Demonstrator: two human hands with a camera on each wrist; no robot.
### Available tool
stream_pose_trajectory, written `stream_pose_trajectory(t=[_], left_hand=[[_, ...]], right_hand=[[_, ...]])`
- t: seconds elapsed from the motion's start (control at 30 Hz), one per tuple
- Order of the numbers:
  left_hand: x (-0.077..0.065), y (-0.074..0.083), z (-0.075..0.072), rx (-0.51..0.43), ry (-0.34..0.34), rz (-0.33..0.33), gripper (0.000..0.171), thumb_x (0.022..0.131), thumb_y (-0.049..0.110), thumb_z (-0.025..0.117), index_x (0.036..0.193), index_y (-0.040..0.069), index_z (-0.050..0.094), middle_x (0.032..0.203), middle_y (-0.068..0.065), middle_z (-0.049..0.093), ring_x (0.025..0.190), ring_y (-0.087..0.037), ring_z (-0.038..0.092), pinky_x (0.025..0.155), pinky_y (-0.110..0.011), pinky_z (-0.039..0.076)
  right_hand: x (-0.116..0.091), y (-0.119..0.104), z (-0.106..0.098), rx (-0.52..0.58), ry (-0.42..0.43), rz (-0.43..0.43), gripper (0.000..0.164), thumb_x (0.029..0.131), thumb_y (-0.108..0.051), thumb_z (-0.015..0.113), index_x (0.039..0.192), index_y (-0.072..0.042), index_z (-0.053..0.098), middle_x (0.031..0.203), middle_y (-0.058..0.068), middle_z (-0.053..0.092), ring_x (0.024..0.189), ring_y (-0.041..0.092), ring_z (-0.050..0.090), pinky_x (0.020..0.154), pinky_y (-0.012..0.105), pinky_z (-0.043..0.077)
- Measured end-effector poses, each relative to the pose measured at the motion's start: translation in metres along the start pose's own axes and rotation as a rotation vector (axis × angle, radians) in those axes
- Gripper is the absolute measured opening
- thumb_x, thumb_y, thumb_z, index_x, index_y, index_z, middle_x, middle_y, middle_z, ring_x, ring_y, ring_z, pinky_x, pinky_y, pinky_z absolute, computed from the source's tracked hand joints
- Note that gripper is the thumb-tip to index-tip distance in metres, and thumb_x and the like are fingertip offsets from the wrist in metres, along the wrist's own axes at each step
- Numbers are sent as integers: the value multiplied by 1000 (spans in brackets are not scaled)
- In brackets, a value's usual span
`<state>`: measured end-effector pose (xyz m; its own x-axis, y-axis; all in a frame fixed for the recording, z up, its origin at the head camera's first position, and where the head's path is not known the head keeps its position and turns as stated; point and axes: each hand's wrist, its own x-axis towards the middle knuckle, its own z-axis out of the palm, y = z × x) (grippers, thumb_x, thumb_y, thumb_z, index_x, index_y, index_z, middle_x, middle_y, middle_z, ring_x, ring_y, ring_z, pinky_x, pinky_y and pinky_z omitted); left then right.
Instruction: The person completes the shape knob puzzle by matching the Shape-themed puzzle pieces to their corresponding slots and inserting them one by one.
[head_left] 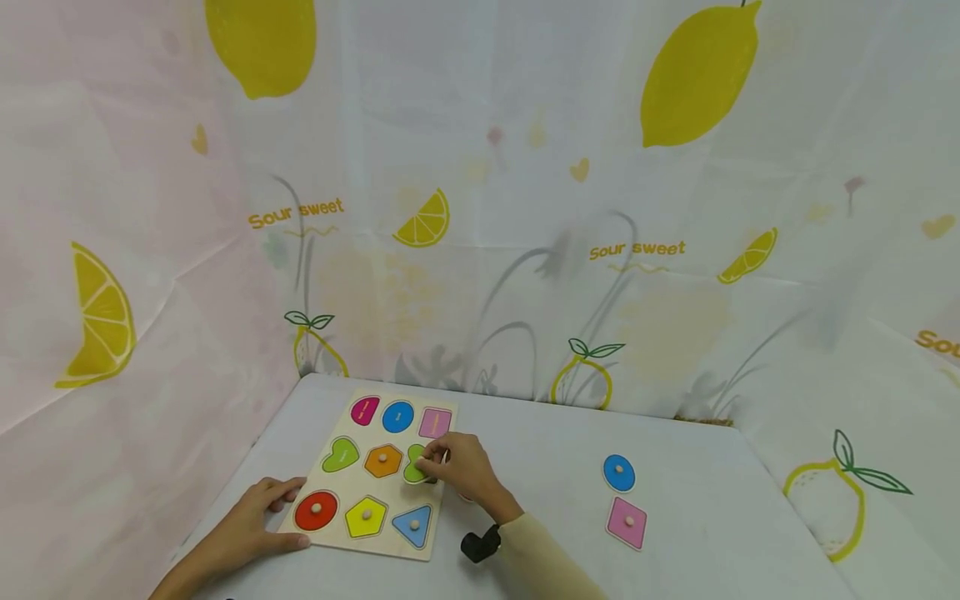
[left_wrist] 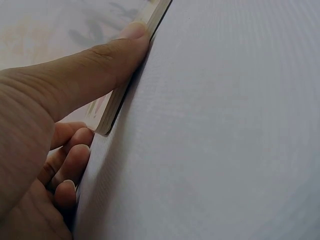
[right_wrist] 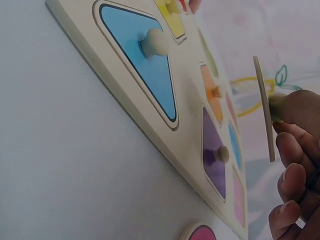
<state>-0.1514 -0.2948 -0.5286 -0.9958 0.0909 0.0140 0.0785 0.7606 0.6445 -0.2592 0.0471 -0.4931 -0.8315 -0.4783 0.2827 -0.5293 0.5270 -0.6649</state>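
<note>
A wooden knob-puzzle board (head_left: pixel 341 508) lies on the left part of the table. My left hand (head_left: pixel 251 521) holds its near left corner, the thumb (left_wrist: pixel 95 62) along the near edge and bent fingers round the side. Above the board's right side, my right hand (head_left: pixel 468 471) pinches the knob of a green heart puzzle piece (head_left: pixel 414 464). The right wrist view has this piece (right_wrist: pixel 264 107) edge-on, raised off the board. Behind it the purple piece (right_wrist: pixel 214 157) sits in the board. Red, yellow, blue triangle and orange pieces (head_left: pixel 383 460) also show knobs in their places.
A blue round piece (head_left: pixel 618 472) and a pink square piece (head_left: pixel 627 522) lie on the table to the right. A magenta piece (right_wrist: pixel 202 233) lies just off the board's right edge. Lemon-printed cloth (head_left: pixel 480 250) walls the table's back and sides.
</note>
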Motion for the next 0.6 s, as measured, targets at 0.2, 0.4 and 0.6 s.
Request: stream_pose_trajectory(t=[0.2,0.4,0.6], left_hand=[[1,-1,1,-9,0,5,93,69,40,95,144,1,56,110,-2,52,101,-20,44,82,-29,44],[1,0,1,-7,-1,-14,93,69,40,95,144,2,56,109,-3,52,101,-21,44,81,-30,44],[1,2,0,5,-8,-40,93,69,41,95,144,1,56,110,-3,52,101,-21,45,81,-30,44]], right_hand=[[5,-4,8,11,-6,30,16,91,-28,80,89,-13,77,68,-12,52,69,2,48,59,19,42],[14,-8,16,-44,18,-8,17,91,-29,81,90,-12,79,67,-13,54,65,0,47,56,17,39],[20,-16,25,-57,10,14,18,91,-29,81,92,-11,81,67,-14,53,64,0,45,55,17,39]])
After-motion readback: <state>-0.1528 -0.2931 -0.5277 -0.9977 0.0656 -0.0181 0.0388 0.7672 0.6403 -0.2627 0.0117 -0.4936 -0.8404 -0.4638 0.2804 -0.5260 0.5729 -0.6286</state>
